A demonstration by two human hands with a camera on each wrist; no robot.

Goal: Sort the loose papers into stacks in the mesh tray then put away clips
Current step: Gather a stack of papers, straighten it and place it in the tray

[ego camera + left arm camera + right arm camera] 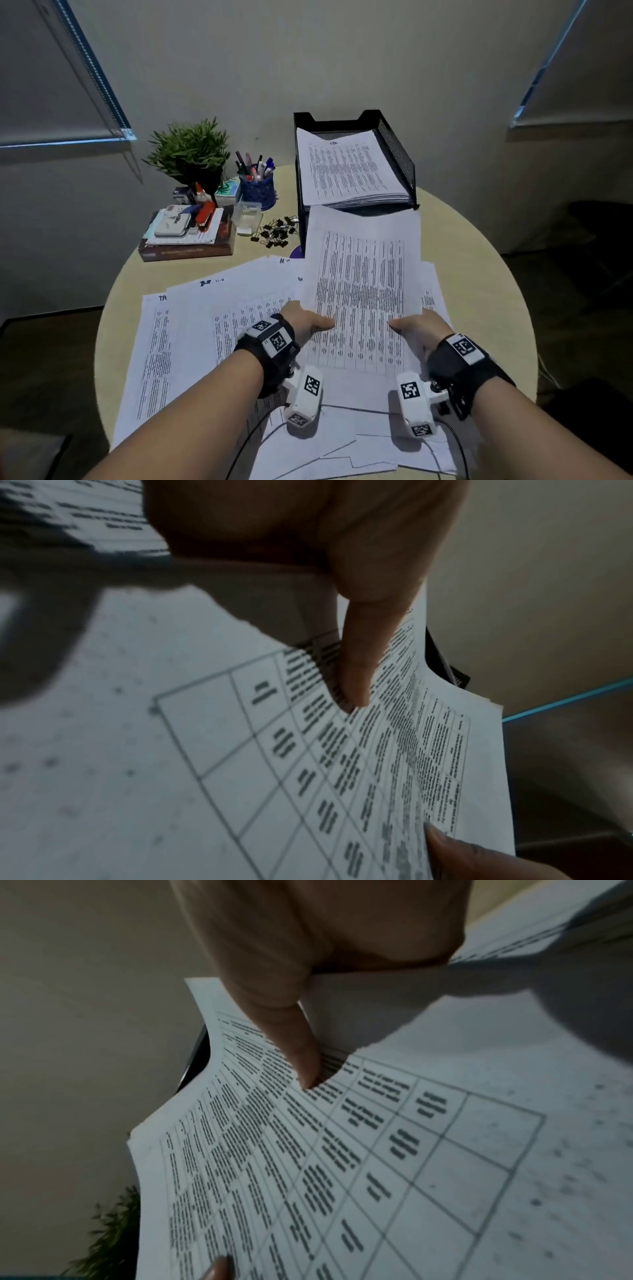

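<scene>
A printed sheet (359, 287) with a table grid is held raised at frame centre. Loose papers (205, 329) overlap across the lower frame. The black mesh tray (397, 150), upper centre, holds a stack (346, 168). Binder clips (275, 231) lie heaped left of it.

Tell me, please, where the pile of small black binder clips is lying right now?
In the head view, the black binder clips lie on the round table, left of the black mesh tray and beside the clear plastic box.
</scene>
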